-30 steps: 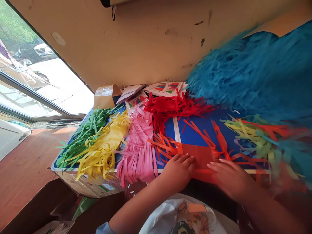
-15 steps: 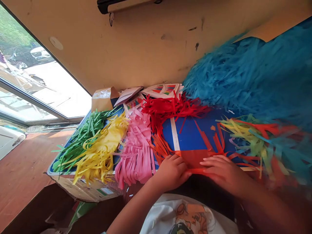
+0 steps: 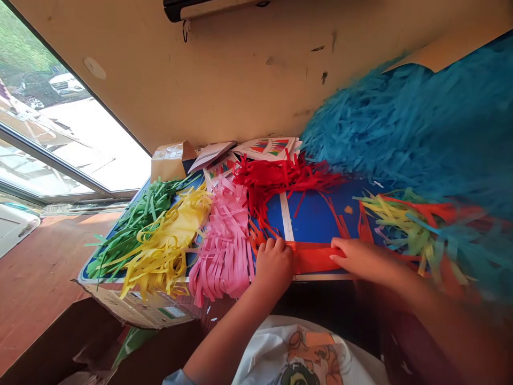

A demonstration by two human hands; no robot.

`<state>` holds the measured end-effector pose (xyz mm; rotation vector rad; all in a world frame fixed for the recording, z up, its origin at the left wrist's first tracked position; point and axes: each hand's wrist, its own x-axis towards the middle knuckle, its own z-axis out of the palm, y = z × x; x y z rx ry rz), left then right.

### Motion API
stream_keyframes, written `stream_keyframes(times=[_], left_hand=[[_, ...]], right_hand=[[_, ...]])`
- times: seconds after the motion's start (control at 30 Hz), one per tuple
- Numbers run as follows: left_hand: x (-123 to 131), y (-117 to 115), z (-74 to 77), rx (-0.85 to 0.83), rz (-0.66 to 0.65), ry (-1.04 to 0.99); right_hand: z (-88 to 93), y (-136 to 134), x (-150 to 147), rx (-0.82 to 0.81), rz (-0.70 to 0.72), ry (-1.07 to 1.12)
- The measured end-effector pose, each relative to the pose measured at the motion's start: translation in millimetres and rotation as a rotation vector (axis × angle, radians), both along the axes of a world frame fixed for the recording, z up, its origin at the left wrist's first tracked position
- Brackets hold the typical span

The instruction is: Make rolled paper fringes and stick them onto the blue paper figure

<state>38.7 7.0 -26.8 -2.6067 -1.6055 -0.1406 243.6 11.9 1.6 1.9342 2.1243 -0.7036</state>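
An orange-red tissue paper fringe [image 3: 312, 259] lies at the front edge of the blue table, its plain middle band stretched between my two hands. My left hand [image 3: 274, 263] is closed over its left end, knuckles up, with cut strips sticking out beyond. At the right end, my right hand [image 3: 358, 258] pinches the band's edge between thumb and fingers. Loose orange strips show behind the right hand. Left of my left hand lies a pink tissue fringe [image 3: 224, 240], and a red tissue fringe [image 3: 280, 176] rests farther back.
Yellow [image 3: 172, 235] and green [image 3: 148, 219] fringes cover the left of the table [image 3: 320, 214]. Blue fringe [image 3: 385, 123] is heaped at the right, with a multicoloured bundle [image 3: 412, 219] before it. Printed cards [image 3: 264, 147] lean by the wall. An open cardboard box [image 3: 140, 310] stands below left.
My left hand has closed over the left end, and my right hand has gone from flat fingers to a pinch. The band has moved slightly and lies flatter between them.
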Motion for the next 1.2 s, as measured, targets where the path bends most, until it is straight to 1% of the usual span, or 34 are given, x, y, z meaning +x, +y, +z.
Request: stream_keyframes(times=[0.13, 0.17, 0.23, 0.3, 0.33, 0.37, 0.43, 0.5, 0.6, 0.73, 0.8, 0.97, 1.2], left_hand=[[0, 4, -3.7, 0.064, -0.065, 0.034], [0, 5, -4.3, 0.093, -0.104, 0.033], [1, 8, -4.3, 0.135, -0.243, 0.034], [1, 13, -2.7, 0.108, -0.391, 0.051], [2, 16, -1.6, 0.065, -0.43, 0.065], [4, 19, -0.6, 0.013, -0.436, 0.08], [7, 23, 0.9, -0.068, -0.39, 0.099], [11, 26, 1.5, -0.098, -0.331, 0.107], [16, 22, 1.9, -0.098, -0.249, 0.117], [21, 12, 2.7, -0.07, -0.074, 0.096], [22, 9, 2.8, -0.046, -0.016, 0.077], [21, 6, 4.9, -0.031, -0.018, 0.052], [26, 11, 12.3, -0.085, -0.035, 0.111]], right_hand=[[2.5, -2, -3, 0.037, -0.009, -0.062], [2.9, -2, -3, 0.046, -0.004, -0.076], [2.4, -2, -4, 0.068, 0.001, -0.113], [0.2, -2, -4, 0.091, -0.009, -0.159], [-1.2, -2, -4, 0.101, -0.017, -0.18], [-2.6, -2, -4, 0.109, -0.026, -0.196], [-5.1, 0, -5, 0.123, -0.039, -0.213], [-6.7, 2, -6, 0.128, -0.048, -0.218], [-7.9, 6, -5, 0.124, -0.055, -0.221], [-7.6, 9, 0, 0.108, -0.039, -0.216], [-6.5, 11, 4, 0.094, -0.018, -0.202], [-4.1, 14, 12, 0.038, -0.009, -0.167], [-6.2, 16, 8, 0.01, -0.077, -0.195]])
